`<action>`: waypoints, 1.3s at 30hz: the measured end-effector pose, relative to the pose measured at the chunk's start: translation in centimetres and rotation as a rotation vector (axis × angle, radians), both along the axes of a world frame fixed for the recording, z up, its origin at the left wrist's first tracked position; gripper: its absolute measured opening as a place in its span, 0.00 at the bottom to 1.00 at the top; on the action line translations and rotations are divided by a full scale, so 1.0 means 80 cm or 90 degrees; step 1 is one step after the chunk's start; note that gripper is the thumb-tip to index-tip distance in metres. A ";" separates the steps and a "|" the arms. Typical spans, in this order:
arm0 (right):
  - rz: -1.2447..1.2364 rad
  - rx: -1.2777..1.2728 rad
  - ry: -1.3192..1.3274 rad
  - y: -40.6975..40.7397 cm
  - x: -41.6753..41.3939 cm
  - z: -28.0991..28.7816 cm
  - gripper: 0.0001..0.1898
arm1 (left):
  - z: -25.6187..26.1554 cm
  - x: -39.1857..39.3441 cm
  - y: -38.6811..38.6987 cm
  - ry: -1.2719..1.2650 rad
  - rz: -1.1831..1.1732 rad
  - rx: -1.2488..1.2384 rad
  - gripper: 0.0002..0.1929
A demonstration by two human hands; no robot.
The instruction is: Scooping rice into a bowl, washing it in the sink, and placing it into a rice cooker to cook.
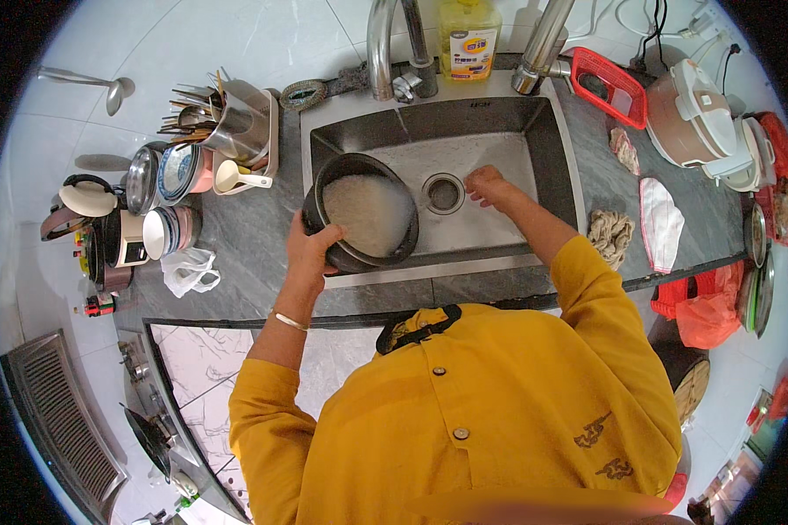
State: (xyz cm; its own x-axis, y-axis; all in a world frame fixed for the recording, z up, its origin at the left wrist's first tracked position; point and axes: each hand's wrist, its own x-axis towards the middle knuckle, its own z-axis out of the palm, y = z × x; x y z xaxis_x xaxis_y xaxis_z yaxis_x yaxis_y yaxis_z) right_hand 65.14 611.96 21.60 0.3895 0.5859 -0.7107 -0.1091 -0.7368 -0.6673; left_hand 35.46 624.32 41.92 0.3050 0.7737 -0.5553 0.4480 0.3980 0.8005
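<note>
My left hand (314,244) grips the near left rim of a dark cooking pot (407,252), its thumb inside the rim. Cloudy whitish water over what looks like rice (366,213) fills part of the pot, which tilts over the left side of the stainless steel sink (499,154). My right hand (486,186) is over the sink floor, just right of the round drain strainer (444,193). Its fingers are loosely curled, and no held object shows. The pot and my right hand are apart.
A chrome faucet (382,52) and a yellow detergent bottle (471,46) stand behind the sink. Bowls (161,233), a utensil holder (240,131) and a white plastic bag (189,270) lie left. A red basket (607,85), a rice cooker (689,118) and cloths (611,237) are right.
</note>
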 end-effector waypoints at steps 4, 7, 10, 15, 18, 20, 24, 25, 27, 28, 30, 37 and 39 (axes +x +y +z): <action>-0.031 0.050 -0.010 0.012 -0.001 0.014 0.12 | -0.005 -0.002 0.004 0.026 0.026 0.019 0.39; 0.020 0.047 0.020 0.020 0.008 0.027 0.16 | 0.006 0.002 0.004 0.028 0.010 0.022 0.39; -0.002 0.065 0.032 0.028 0.011 0.041 0.17 | 0.014 0.005 0.004 0.012 -0.004 0.015 0.41; 0.003 0.090 0.018 0.052 0.012 0.068 0.15 | 0.011 0.002 0.008 0.022 -0.015 0.026 0.40; 0.009 0.100 0.004 0.069 0.012 0.080 0.13 | 0.008 0.004 0.008 0.005 -0.008 0.038 0.39; 0.010 0.096 -0.014 0.082 0.021 0.076 0.12 | 0.005 0.004 0.009 -0.017 -0.014 0.037 0.38; 0.136 0.312 -0.373 0.114 0.021 0.103 0.13 | -0.003 -0.004 0.008 0.022 -0.003 0.067 0.36; 0.151 0.371 -0.511 0.121 0.015 0.125 0.15 | -0.006 -0.006 0.008 0.021 -0.002 0.066 0.36; 0.087 0.410 -0.527 0.134 0.004 0.140 0.16 | -0.012 -0.009 0.009 -0.014 0.020 -0.004 0.35; 0.025 0.451 -0.538 0.141 -0.004 0.147 0.17 | -0.017 -0.013 0.008 -0.016 0.022 -0.004 0.35; 0.094 0.397 -0.545 0.147 -0.015 0.162 0.18 | -0.032 -0.019 0.009 -0.123 0.052 -0.101 0.33; 0.295 0.326 -0.550 0.152 -0.045 0.177 0.23 | -0.063 0.003 -0.007 -0.246 0.078 -0.187 0.31; 0.317 0.350 -0.594 0.144 -0.038 0.175 0.22 | -0.070 0.014 -0.014 -0.300 0.075 -0.186 0.20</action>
